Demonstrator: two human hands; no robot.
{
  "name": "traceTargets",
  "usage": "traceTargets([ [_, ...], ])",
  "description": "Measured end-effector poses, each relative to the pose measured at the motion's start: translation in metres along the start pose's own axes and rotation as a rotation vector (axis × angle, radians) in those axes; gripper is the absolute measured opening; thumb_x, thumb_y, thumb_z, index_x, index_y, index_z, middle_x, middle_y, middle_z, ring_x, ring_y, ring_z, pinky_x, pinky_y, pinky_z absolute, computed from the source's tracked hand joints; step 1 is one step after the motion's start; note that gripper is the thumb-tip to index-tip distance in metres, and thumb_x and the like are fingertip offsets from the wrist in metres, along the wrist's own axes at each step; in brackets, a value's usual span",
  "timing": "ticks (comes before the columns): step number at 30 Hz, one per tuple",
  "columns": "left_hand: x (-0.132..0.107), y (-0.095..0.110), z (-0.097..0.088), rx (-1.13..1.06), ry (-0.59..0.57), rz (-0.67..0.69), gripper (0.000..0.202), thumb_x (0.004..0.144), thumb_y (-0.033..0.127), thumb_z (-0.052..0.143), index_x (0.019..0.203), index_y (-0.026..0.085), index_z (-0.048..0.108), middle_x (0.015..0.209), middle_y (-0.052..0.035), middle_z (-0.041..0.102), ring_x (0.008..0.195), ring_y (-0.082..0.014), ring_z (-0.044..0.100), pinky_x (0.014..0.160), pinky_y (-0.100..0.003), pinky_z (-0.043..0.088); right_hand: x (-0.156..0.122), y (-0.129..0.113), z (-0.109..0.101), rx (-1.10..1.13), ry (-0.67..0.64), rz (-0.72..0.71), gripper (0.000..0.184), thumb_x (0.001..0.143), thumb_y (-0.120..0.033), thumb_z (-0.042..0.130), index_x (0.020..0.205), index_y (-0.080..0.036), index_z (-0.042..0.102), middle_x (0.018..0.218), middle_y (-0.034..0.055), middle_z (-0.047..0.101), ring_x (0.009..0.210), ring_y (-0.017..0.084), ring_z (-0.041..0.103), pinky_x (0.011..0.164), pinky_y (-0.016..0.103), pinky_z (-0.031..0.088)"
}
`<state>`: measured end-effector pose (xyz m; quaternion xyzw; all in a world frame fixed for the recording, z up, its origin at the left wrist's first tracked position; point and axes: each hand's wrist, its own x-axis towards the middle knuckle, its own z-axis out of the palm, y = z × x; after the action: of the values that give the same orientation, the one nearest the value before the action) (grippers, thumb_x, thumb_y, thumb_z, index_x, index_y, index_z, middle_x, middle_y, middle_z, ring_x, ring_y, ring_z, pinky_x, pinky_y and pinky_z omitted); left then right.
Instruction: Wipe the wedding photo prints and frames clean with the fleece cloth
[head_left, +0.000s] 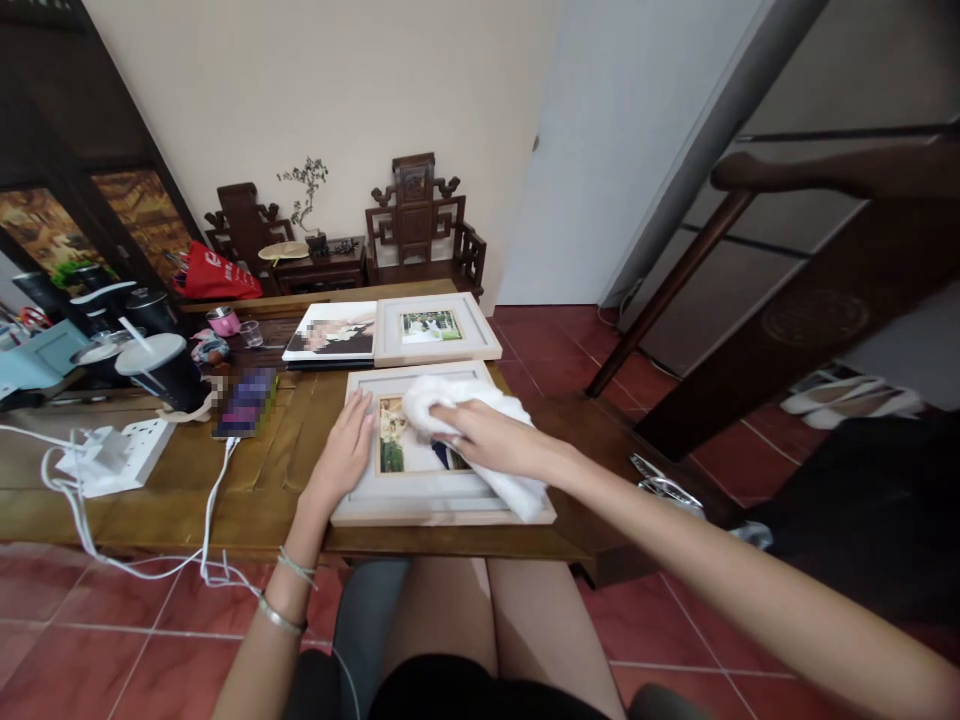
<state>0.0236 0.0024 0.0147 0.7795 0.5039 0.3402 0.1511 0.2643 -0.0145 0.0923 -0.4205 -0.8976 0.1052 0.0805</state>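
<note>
A pale wooden picture frame [420, 495] lies flat on the near edge of the wooden table [150, 490], with a photo under its glass. My left hand [345, 452] rests flat on the frame's left border, fingers stretched out. My right hand [487, 435] presses a white cloth [450, 398] onto the glass, fingers curled over it. The cloth trails down to the frame's lower right corner.
A second framed photo [436, 328] and a photo book [331, 332] lie further back. A phone [246, 402] on a white cable, a power strip [120, 450], lidded cups [161, 368] and small items crowd the left. Carved chairs [416, 225] stand by the wall; a wooden armrest [787, 320] is right.
</note>
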Motion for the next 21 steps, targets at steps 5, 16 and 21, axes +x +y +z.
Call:
traceTargets([
  [5, -0.002, 0.005, -0.004, -0.053, -0.025, -0.062, 0.055, 0.099, 0.042, 0.024, 0.147, 0.016, 0.026, 0.156, -0.0086, 0.022, 0.145, -0.0191, 0.013, 0.119, -0.042, 0.011, 0.079, -0.004, 0.028, -0.115, 0.089, -0.04, 0.042, 0.08, 0.0, 0.045, 0.121, -0.003, 0.051, 0.129, 0.0227, 0.052, 0.123, 0.033, 0.043, 0.102, 0.048, 0.034],
  [16, 0.0, 0.004, -0.004, -0.347, 0.09, -0.156, 0.065, 0.097, 0.051, 0.008, 0.142, 0.016, 0.039, 0.15, -0.0085, 0.038, 0.141, -0.0202, 0.03, 0.117, -0.04, 0.018, 0.038, -0.057, 0.033, -0.139, -0.134, -0.314, 0.033, 0.076, -0.001, 0.045, 0.1, -0.01, 0.065, 0.11, 0.0182, 0.064, 0.109, 0.03, 0.056, 0.091, 0.044, 0.043],
  [21, 0.003, 0.002, -0.002, -0.277, 0.081, -0.217, 0.057, 0.098, 0.047, 0.02, 0.134, 0.016, 0.05, 0.144, -0.0084, 0.047, 0.139, -0.0204, 0.033, 0.116, -0.04, 0.021, 0.006, -0.086, 0.019, -0.101, -0.217, -0.362, 0.028, 0.078, -0.004, 0.045, 0.096, -0.012, 0.064, 0.102, 0.0146, 0.066, 0.098, 0.026, 0.06, 0.087, 0.039, 0.045],
])
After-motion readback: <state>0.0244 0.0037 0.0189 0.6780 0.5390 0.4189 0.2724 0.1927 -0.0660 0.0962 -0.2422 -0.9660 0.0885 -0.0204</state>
